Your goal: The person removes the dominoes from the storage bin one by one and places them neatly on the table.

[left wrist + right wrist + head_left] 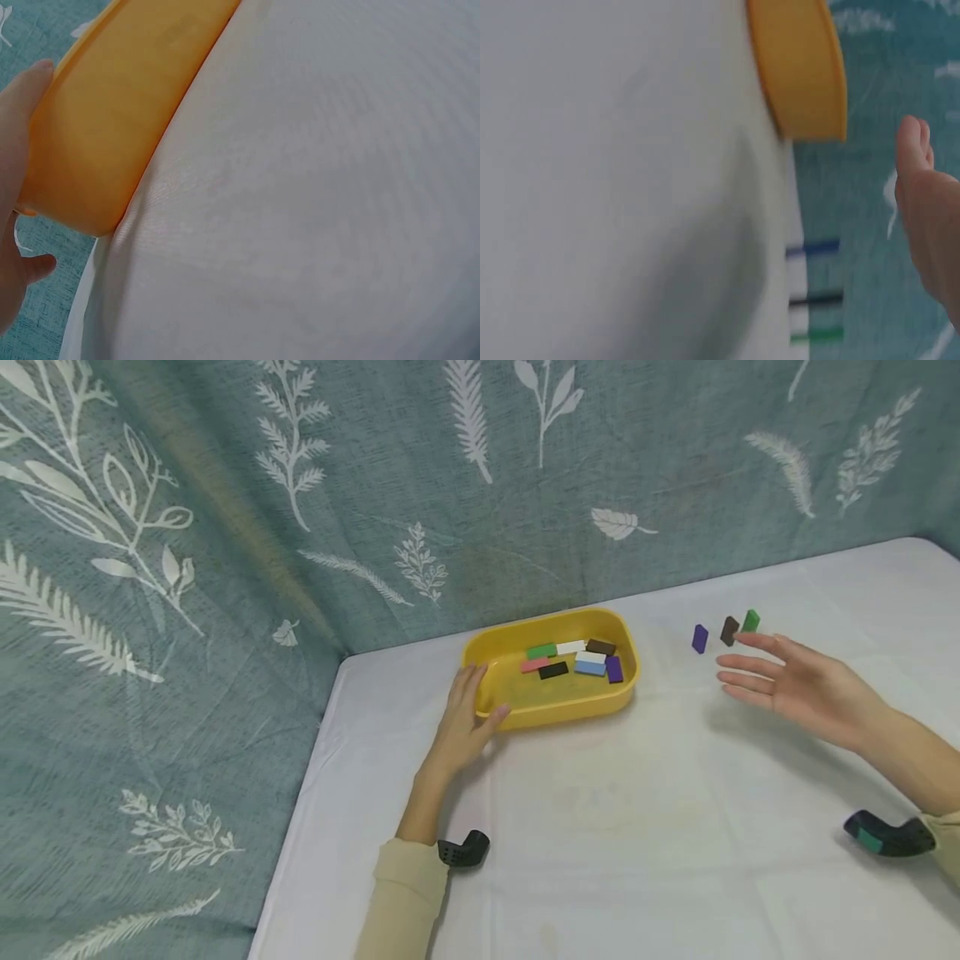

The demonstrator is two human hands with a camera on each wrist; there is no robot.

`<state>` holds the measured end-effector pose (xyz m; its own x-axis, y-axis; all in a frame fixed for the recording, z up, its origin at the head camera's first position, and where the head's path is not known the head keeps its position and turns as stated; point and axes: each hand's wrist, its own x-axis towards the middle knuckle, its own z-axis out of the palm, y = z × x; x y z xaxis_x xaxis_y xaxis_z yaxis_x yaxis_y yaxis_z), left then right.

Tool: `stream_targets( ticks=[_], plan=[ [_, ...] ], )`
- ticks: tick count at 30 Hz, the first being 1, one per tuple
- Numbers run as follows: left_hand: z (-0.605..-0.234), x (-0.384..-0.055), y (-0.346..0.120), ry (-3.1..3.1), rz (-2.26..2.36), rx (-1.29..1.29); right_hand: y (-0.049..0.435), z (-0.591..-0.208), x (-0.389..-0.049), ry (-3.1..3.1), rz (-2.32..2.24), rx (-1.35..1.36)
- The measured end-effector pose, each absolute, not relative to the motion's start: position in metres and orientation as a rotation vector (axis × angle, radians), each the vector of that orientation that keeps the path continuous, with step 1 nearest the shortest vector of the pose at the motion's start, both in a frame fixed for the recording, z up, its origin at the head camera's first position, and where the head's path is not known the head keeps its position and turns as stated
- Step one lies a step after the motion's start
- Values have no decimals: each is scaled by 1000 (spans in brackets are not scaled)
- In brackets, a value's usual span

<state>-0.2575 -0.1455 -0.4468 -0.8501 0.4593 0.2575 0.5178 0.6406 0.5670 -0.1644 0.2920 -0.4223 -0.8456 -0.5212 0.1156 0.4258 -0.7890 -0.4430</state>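
Note:
A yellow tub (558,714) stands near the back of the table, with several small colored blocks lying flat inside. My left hand (461,731) holds the tub's near left corner, thumb at the front rim and fingers along the left end. To the right of the tub, three thin blocks stand on edge in a row: purple (700,639), dark brown (729,631) and green (752,621). My right hand (813,689) is raised just in front of this row, its fingers extended and nothing in them. In the right wrist view the three upright blocks look blurred.
Inside the tub are a green block (542,652), a pink block (535,665), a black block (553,671) and several others. A white cloth (637,827) covers the table. Behind it hangs a teal curtain (525,527) with white leaf patterns.

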Motion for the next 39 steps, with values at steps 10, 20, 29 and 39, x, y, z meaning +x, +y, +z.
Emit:
stream_targets(
  ticks=[10, 20, 29, 39],
  plan=[
    [-446, -260, -148, -2735, -1015, -840, 193, -392, -207, 687, -2648, -39],
    [-450, -258, -149, -2760, -1029, -841, 136, -397, -268, 1315, -2411, 85],
    [-456, -254, -144, -2782, -1021, -856, 119, -421, -299, 1873, -1997, 59],
    [-445, -255, -152, -2781, -1005, -832, 98, -407, -293, 2205, -1560, -47]
  ],
)
